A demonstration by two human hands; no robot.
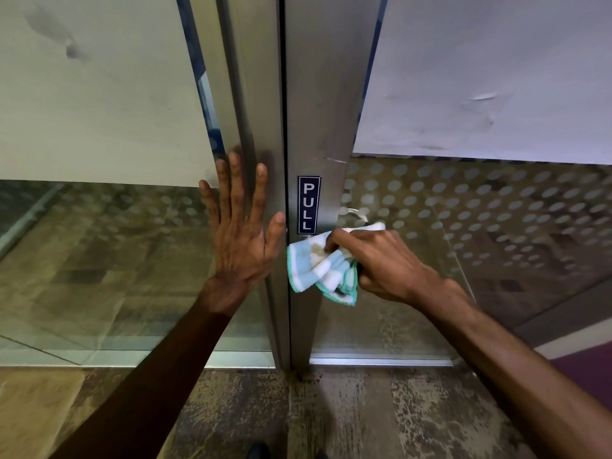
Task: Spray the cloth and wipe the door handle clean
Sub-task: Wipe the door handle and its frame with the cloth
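Note:
My right hand (381,263) grips a bunched blue-and-white cloth (318,270) with a green hem. It presses the cloth against the metal door frame just below the dark "PULL" sign (308,204). The cloth and hand cover the door handle there; a curved metal handle (356,212) shows through the glass just above my hand. My left hand (240,226) lies flat, fingers spread, on the metal frame of the left door (261,127). No spray bottle is in view.
Two glass doors with brushed-metal frames meet at a dark seam (284,94). The upper glass is frosted and the right pane (496,210) carries a dotted film. A mottled stone floor (364,412) runs below, and a dark shoe tip (258,450) shows at the bottom edge.

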